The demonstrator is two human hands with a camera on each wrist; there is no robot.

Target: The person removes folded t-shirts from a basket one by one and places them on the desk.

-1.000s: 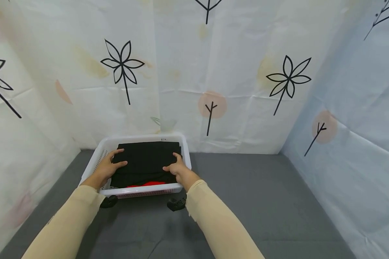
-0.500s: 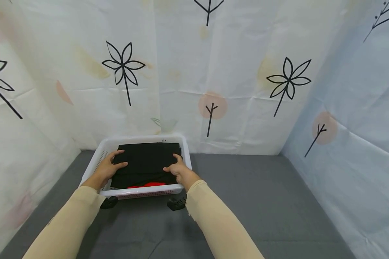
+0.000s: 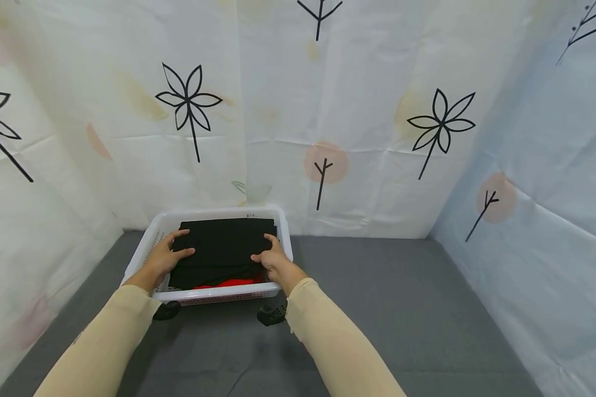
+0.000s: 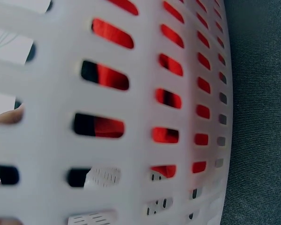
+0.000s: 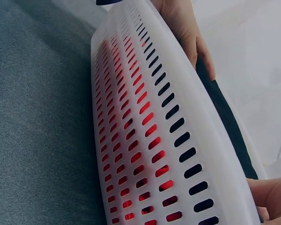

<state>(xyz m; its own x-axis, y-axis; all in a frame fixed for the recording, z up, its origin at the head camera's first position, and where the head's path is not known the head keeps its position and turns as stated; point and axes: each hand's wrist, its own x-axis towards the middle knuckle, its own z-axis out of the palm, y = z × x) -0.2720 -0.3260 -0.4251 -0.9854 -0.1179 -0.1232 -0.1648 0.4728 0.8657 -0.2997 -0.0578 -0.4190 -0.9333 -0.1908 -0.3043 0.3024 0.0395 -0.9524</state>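
Observation:
A white plastic basket (image 3: 141,251) with slotted walls stands against the back curtain. In it lies a folded black cloth (image 3: 223,242), over a red cloth (image 3: 233,282) that shows along the front and through the slots. My left hand (image 3: 163,258) rests at the black cloth's left edge, with thumb and forefinger spread and straight on top. At the right edge my right hand (image 3: 276,262) touches it likewise, thumb pointing inward. The other fingers are hidden on both hands. In the left wrist view the basket wall (image 4: 140,93) covers most of the scene.
A grey cloth-covered surface (image 3: 367,309) spreads in front of and to the right of the basket. White curtains (image 3: 357,99) with flower prints close off the back and sides. Black devices, one at the left wrist (image 3: 166,310) and one at the right (image 3: 271,314), hang before the basket's front rim.
The black cloth's front right corner has drawn back, and more red shows there beside my right hand. My hands have hardly moved.

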